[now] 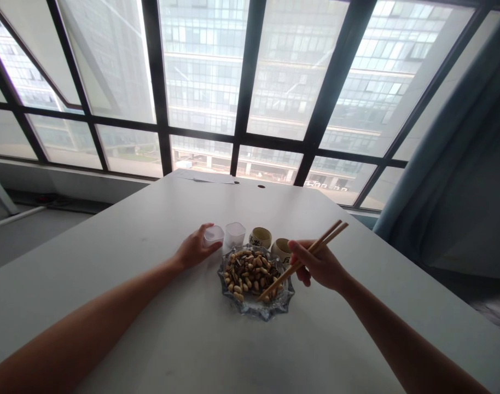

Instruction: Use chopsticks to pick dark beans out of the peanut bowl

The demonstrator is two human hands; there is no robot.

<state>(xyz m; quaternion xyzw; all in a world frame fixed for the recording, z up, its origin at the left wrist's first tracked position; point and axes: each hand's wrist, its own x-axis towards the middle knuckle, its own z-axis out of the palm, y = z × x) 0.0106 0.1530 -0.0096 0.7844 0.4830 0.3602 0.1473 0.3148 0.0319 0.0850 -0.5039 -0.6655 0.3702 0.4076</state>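
My right hand [315, 262] is closed around a pair of wooden chopsticks [303, 260]. Their tips reach down into a scalloped glass bowl [267, 314], at the near side of the nuts. Peanuts in their shells [250, 273] fill much of the bowl, with darker seeds mixed among them. With thumb and fingers around its sides, my left hand [198, 246] grips a translucent plastic cup [213, 235] left of the bowl. A second translucent cup [235, 234] stands just right of that one. Whether the chopstick tips pinch a nut is too small to tell.
Behind the bowl stand two beige ceramic cups with dark writing, one [260, 237] in the middle and another [282, 247] partly behind my right hand. The white table [184, 339] runs to large windows. A blue-grey curtain [447, 164] hangs at the right.
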